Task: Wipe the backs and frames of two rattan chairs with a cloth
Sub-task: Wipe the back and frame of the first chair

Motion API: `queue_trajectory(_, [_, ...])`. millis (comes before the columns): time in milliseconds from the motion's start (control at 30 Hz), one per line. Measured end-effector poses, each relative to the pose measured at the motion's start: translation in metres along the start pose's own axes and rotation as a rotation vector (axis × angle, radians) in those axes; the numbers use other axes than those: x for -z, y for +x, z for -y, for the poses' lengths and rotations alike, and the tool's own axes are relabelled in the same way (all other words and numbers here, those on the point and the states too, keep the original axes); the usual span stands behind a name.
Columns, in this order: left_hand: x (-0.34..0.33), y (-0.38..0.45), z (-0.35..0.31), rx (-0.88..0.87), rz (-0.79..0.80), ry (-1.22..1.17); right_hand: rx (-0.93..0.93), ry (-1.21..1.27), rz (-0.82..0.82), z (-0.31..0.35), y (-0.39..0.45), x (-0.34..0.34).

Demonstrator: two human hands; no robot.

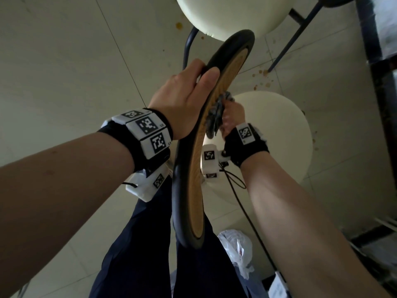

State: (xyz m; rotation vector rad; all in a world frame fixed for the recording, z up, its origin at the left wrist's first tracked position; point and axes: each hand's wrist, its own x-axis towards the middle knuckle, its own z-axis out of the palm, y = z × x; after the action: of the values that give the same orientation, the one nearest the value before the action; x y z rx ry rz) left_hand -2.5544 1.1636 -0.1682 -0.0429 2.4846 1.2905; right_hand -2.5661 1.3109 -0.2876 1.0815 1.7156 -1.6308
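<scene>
Rattan on the chair back (217, 117) faces your right hand (233, 117), which squeezes the grey cloth (214, 117) against it to rub off dust, while your left hand (187, 104) wraps around the black frame (178, 190) to keep the chair steady.

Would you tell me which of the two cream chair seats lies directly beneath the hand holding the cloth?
The nearer seat, under the right hand and its cloth; the other seat lies at the frame's top.
</scene>
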Motion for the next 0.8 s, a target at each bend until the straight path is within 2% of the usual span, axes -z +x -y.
queue_trajectory(100, [-0.001,0.0,0.0,-0.007,-0.003,-0.01,0.141,0.143,-0.011,0.019,-0.016,-0.003])
queue_trajectory(400, [-0.002,0.0,0.003,-0.034,-0.02,-0.027,0.532,-0.156,-0.067,0.019,-0.116,-0.011])
queue_trajectory(633, [-0.002,0.001,0.004,-0.062,-0.03,-0.047,0.845,-0.266,0.066,-0.01,-0.162,-0.004])
queue_trajectory(800, [-0.003,0.002,0.007,-0.082,-0.043,-0.042,0.87,-0.308,0.01,0.004,-0.152,-0.006])
